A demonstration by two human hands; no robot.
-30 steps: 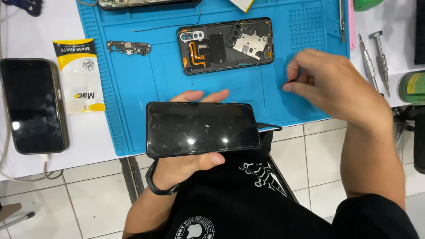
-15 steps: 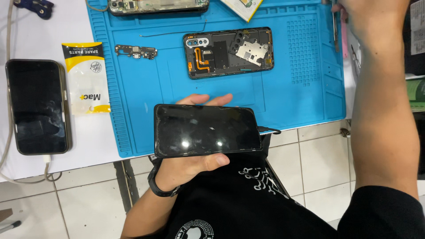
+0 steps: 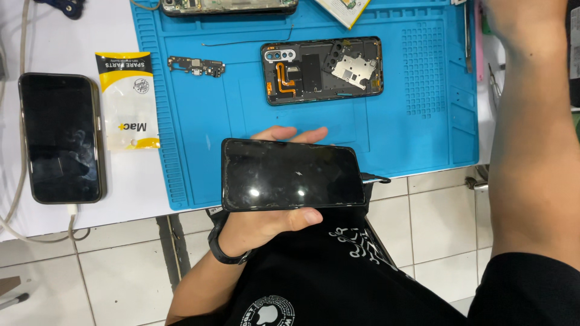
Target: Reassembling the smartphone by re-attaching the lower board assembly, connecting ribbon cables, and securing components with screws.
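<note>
Left hand (image 3: 266, 226) has a black phone (image 3: 293, 175) lying flat across the palm, screen up and dark. The fingers (image 3: 290, 133) curl up over the phone's far edge and the thumb presses the near one, so it's a snug wrap around the sides. The phone sits right at the near edge of the blue mat (image 3: 417, 145), partly hanging off over the lap. A thin dark cable or tool (image 3: 374, 178) pokes out of its right end.

The right arm (image 3: 531, 151) reaches up along the right side of the mat; the hand runs out of view at the top, so I can't tell what those fingers are doing.

On the mat, further back, there's an opened phone (image 3: 322, 70) with its insides showing and a small circuit strip (image 3: 196, 65) to its left. Left of the mat on the white desk (image 3: 54, 36): a yellow and white parts bag (image 3: 127, 99) and another dark phone (image 3: 60, 137) plugged into a white cable (image 3: 36, 232).
</note>
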